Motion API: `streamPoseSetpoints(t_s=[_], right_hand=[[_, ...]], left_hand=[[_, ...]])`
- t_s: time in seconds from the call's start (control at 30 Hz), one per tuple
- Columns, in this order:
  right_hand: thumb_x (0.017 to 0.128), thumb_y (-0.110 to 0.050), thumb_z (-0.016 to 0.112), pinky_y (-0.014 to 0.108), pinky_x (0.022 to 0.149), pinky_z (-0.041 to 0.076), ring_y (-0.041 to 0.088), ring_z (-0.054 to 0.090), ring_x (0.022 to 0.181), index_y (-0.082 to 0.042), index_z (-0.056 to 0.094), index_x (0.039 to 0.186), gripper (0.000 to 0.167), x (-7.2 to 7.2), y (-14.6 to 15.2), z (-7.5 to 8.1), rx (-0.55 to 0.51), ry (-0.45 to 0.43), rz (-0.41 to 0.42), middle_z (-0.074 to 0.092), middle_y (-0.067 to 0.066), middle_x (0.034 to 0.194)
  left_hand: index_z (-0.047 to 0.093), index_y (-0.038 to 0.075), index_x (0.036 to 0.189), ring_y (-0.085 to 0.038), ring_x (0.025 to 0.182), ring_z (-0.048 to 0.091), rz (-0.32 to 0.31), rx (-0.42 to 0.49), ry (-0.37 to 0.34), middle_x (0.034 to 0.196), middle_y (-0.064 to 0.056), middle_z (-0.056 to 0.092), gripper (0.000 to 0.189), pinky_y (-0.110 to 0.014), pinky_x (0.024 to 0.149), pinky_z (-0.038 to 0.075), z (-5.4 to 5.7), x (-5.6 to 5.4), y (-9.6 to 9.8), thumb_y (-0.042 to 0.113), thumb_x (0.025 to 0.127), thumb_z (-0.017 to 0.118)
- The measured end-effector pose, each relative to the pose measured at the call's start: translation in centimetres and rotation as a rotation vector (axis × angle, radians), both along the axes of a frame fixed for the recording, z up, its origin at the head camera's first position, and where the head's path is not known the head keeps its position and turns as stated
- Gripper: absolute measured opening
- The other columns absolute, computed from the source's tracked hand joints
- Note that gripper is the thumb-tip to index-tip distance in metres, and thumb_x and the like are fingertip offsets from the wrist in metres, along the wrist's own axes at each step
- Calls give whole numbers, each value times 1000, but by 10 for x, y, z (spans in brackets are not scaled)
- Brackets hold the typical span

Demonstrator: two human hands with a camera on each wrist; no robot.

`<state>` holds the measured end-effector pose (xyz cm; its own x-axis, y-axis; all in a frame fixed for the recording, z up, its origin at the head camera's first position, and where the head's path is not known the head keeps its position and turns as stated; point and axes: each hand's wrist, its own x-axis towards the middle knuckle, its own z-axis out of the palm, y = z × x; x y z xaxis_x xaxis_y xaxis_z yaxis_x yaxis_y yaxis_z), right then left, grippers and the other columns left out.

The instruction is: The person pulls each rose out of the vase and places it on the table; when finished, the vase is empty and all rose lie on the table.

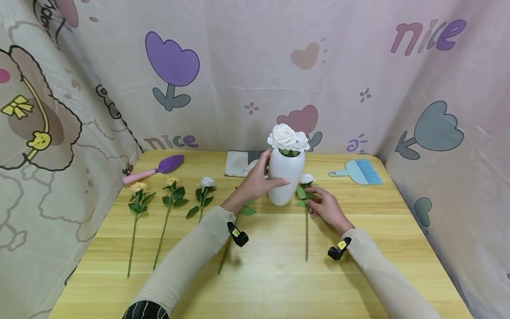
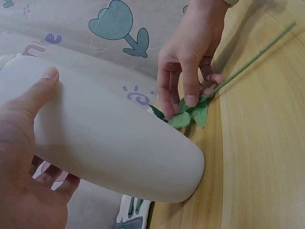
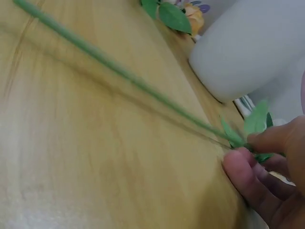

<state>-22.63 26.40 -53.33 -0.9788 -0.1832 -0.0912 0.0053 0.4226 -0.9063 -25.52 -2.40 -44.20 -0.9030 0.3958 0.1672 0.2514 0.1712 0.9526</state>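
My left hand [image 1: 254,182] grips the side of a white vase [image 1: 286,179], thumb across its front and fingers behind it. White roses [image 1: 283,137] with green leaves stand in the vase's mouth. To the right of the vase, my right hand [image 1: 327,207] pinches another white rose [image 1: 307,178] by its stem, just below the leaves. That green stem [image 3: 119,71] runs close over the tabletop toward me in the right wrist view. In the left wrist view the vase's base hides most of this rose's bloom.
Two yellow roses [image 1: 139,188] and a white rose [image 1: 207,182] lie at left. Another flower stem [image 1: 224,259] is partly hidden beneath my left forearm. Behind are a purple trowel [image 1: 170,164], a folded cloth [image 1: 238,164] and a light blue dustpan-shaped tool [image 1: 358,172]. Printed curtains surround the table.
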Motion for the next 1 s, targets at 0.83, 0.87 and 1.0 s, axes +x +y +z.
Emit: streamPoseSetpoints(t_s=[0.83, 0.87, 1.0], right_hand=[[105, -4, 71, 21, 106, 53, 14, 62, 129, 6, 64, 131, 29, -11, -20, 151, -244, 608, -15, 68, 7, 137], [104, -1, 71, 23, 110, 52, 16, 61, 132, 7, 66, 128, 26, -10, -24, 157, -258, 638, 31, 68, 7, 138], [99, 3, 74, 40, 128, 39, 22, 52, 149, -1, 75, 115, 16, -9, -40, 172, -128, 747, 172, 67, 10, 147]], left_hand=[[21, 27, 170, -30, 146, 52, -13, 9, 11, 163, -3, 44, 103, -62, 120, 47, 0, 1, 0, 31, 94, 90], [21, 27, 170, -30, 145, 53, -14, 10, 11, 162, -4, 45, 103, -62, 119, 47, 0, 1, 0, 30, 94, 90], [20, 25, 170, -31, 142, 55, -19, 9, 19, 162, -5, 45, 102, -63, 116, 50, 1, 0, 0, 29, 95, 89]])
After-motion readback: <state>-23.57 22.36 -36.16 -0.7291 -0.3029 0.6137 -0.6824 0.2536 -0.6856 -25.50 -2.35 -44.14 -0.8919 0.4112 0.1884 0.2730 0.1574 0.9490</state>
